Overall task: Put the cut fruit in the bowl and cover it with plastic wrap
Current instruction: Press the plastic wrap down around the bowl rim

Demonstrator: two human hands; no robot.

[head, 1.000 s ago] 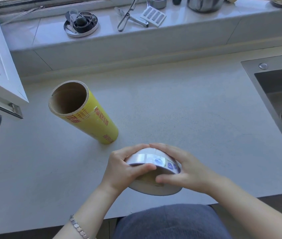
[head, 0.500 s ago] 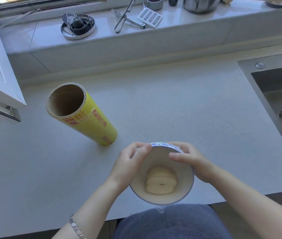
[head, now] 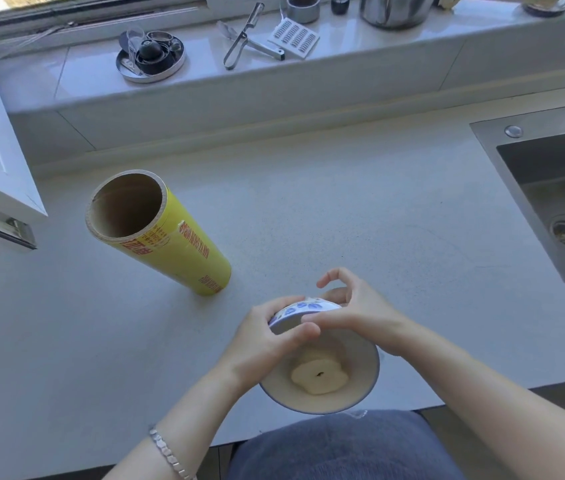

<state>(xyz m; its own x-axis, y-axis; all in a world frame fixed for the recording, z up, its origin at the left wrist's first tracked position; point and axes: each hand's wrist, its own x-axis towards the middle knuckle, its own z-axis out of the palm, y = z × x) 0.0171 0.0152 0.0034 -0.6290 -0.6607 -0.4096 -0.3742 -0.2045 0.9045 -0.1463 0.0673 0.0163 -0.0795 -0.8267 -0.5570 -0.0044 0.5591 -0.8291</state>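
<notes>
Since half a second ago, both hands have shifted on the bowl's far rim, and the right fingers now lift off it. On the pale worktop (head: 343, 209), the yellow plastic wrap roll (head: 177, 251) stands upright, left of the bowl and apart from it. At the worktop's near edge, the bowl (head: 357, 386) is tilted toward the person. The left hand (head: 267, 337) has its grip closed on the rim; the right hand (head: 353, 313) pinches beside it. The cut fruit (head: 319, 375) lies inside the bowl.
</notes>
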